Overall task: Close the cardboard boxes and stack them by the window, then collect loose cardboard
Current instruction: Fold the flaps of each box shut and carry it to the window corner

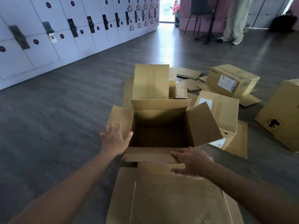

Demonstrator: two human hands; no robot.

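A: Hands first. Left hand (115,140), fingers spread and straight, gripping nothing, sits at the left rim of the open box (161,126), over the left flap (120,118). Thumb reaches toward the opening; can't tell if the palm touches the card.

B: Right?

A: Right hand (193,160), fingers extended flat, holding nothing. It lies on or just over the near flap (148,154), at that flap's right end. Blurred; contact unclear.

B: So the 2 hands are apart.

A: Yes, 1 at each side of the box's near half. The box stands directly ahead of both, mouth up, looks empty, all 4 flaps splayed. Right flap (204,125) tilts up and outward; far flap (160,104) stands nearly upright.

B: What does the closing turn on?

A: My read: the near flap's long axis runs left-right across the body, and the right hand is the nearer one to it. Left flap runs front-back and the left hand is already on it. Each hand folds inward over the opening.

B: Around the box?

A: Flattened cardboard (169,196) nearer than it, under the right forearm. Beyond it, a tall flap-up box (150,81). Right of it, a labelled box (221,113), then a closed box (233,80) on loose cardboard pieces (189,73). Lockers (64,38) far left. Bright opening (166,12) well beyond, possibly the window.
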